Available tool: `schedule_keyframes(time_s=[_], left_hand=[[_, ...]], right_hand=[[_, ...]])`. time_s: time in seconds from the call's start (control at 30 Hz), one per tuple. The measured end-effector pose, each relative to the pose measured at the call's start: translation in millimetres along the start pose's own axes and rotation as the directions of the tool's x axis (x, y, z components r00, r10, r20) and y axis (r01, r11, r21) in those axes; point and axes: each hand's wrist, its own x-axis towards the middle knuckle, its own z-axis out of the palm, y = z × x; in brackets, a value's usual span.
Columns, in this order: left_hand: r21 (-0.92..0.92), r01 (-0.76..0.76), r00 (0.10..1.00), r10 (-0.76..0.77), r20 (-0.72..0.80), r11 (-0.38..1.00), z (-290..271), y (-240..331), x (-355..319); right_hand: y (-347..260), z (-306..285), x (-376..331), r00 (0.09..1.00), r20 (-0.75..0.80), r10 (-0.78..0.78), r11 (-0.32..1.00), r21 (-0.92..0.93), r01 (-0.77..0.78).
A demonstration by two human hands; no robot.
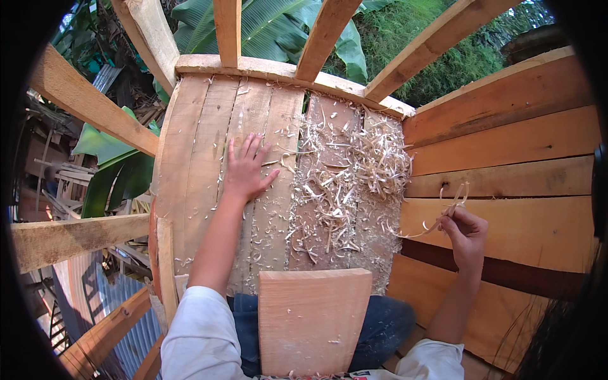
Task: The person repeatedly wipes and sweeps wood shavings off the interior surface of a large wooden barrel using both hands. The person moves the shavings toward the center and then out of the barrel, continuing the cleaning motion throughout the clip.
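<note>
My left hand (248,172) lies flat on the plank floor (196,145), palm down with its fingers spread. Small wood crumbs are scattered around it. Off to the right and raised, my right hand (465,233) pinches a few curled wood shavings (437,223) between thumb and fingers. A heap of pale wood shavings (380,158) covers the floor's right side, thickest toward the far right corner. Close to my body a smooth wooden board (315,316) stands across my lap, leaning toward me, with a few bits of shaving on its face.
A plank wall (500,171) rises on the right, with a dark gap low in it. Wooden posts (323,38) line the far edge, and more bars (88,237) cross the left side. Beyond them are large green leaves (266,31) and corrugated metal sheets (120,316).
</note>
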Motion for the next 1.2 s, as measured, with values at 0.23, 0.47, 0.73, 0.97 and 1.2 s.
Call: schedule_keyframes(time_s=[0.23,0.47,0.73,0.97,1.2], left_hand=[[-0.029,-0.013,1.000,0.012,-0.025,0.999,-1.1,-0.5,1.5],[-0.020,-0.035,0.996,0.033,-0.086,0.999,2.6,2.9,-1.3],[-0.008,-0.018,0.999,0.018,-0.039,1.000,2.9,-4.1,-1.7],[-0.010,0.006,1.000,-0.006,-0.003,1.000,-1.1,-0.7,0.9],[0.024,-0.010,1.000,0.011,-0.030,1.000,1.7,-2.1,1.1]], right_hand=[[-2.9,103.0,44.1,0.341,0.448,-0.826,0.190,-0.349,0.918],[-10.9,118.2,224.6,0.285,0.524,-0.803,-0.186,-0.674,0.715],[15.6,123.5,175.9,0.597,0.351,-0.721,0.256,-0.666,0.701],[110.9,138.8,72.5,0.948,0.232,-0.216,0.628,-0.710,0.317],[147.1,143.2,88.7,1.000,0.028,0.012,0.643,-0.765,0.014]])
